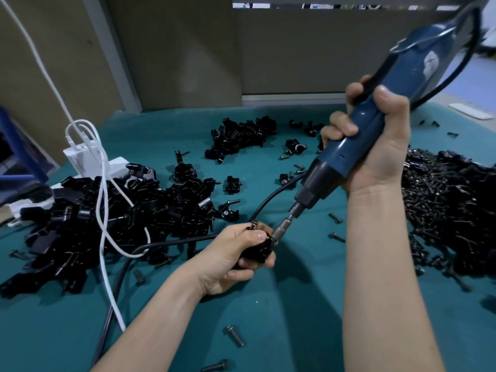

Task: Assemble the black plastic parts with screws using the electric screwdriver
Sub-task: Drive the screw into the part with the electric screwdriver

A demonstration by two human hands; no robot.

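The left hand grasps one black plastic part above the green mat. The right hand is wrapped around the electric screwdriver, and its bit meets a screw on that part. I think the tilted bit may slip off the screw head and strike the left hand. A black cable passes just behind the part. A heap of parts lies to its left and a screw pile to its right.

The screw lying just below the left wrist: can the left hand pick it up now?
Probably not yet. The left hand grips the black part at the screwdriver bit, so it is full. The screw itself lies free on bare cloth.
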